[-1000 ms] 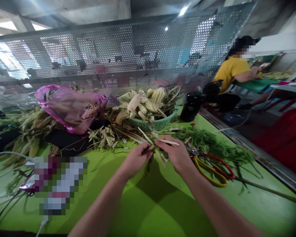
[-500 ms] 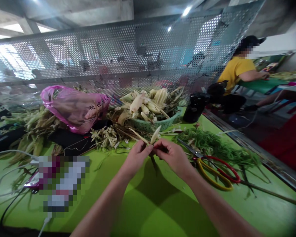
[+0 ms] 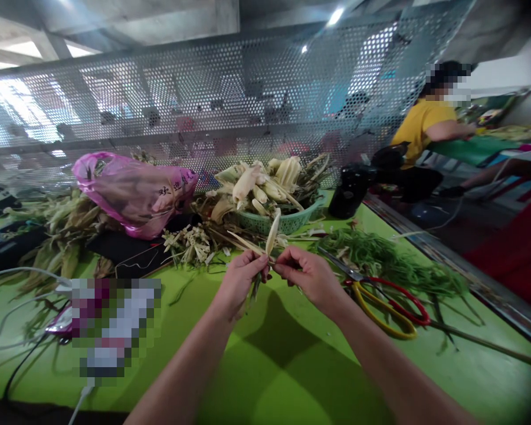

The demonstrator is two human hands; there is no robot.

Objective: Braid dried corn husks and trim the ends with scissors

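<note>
My left hand is closed around the base of a pale, pointed piece of dried husk, which stands upright above the thumb. A thin straw-coloured strip pokes out to the upper left from the same grip, and greenish stem ends hang below it. My right hand is pinched together just beside the husk's base; what sits between its fingertips is too small to make out. Right of that hand lie scissors with one red and one yellow handle. Behind both hands, a green basket holds pale husk bundles.
Green leafy stalks lie to the right. A pink plastic bag, husk leaves and a small pile of cut pieces are at the left. A black container stands beside the basket. Cables run along the left. A person in yellow sits beyond.
The pointed husk has turned more upright and shifted slightly left. My left hand has rolled round, bringing the hanging stems into view, and my right hand stays close beside it.
</note>
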